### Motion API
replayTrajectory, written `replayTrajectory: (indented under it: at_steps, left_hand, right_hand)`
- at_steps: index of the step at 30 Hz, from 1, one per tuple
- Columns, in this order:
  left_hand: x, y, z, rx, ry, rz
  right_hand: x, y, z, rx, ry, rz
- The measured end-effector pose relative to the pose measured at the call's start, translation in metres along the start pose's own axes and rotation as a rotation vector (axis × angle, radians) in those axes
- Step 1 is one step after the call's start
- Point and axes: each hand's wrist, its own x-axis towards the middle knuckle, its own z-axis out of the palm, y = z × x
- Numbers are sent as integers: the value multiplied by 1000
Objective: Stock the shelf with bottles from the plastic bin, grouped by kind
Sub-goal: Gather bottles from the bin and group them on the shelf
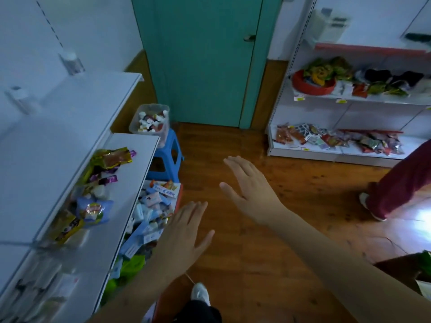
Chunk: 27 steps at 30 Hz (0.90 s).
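Both hands are seen empty, fingers spread flat: the left hand (184,231) held low beside the shelf (77,106), the right hand (247,190) extended over the wooden floor (268,264). Nothing is gripped by either. The plastic bin (151,120) is noted on a blue stool (166,157) at the far end of the shelf, well apart from both hands, and many bottles are still in it. Two bottles (71,62) are seen standing on the upper board, well apart from each other; their kinds cannot be told through blur. Stocking is judged barely begun; most bottles remain to be moved and grouped.
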Motion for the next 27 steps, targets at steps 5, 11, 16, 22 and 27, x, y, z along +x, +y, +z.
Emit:
replayTrajectory:
  at_steps: [5, 11, 16, 22, 27]
  left_hand:
    - [82, -34, -22, -50, 4, 17]
    - [152, -81, -29, -72, 21, 23]
    - [219, -113, -27, -76, 31, -56]
    - [323, -145, -18, -85, 55, -189]
    - [422, -157, -40, -173, 108, -391]
  right_hand:
    - [83, 26, -15, -52, -3, 58]
    - [165, 54, -10, -51, -33, 119]
    - [255, 85, -4, -16, -24, 62]
    - [398, 131, 4, 18, -29, -42]
    - [516, 164, -16, 94, -68, -93]
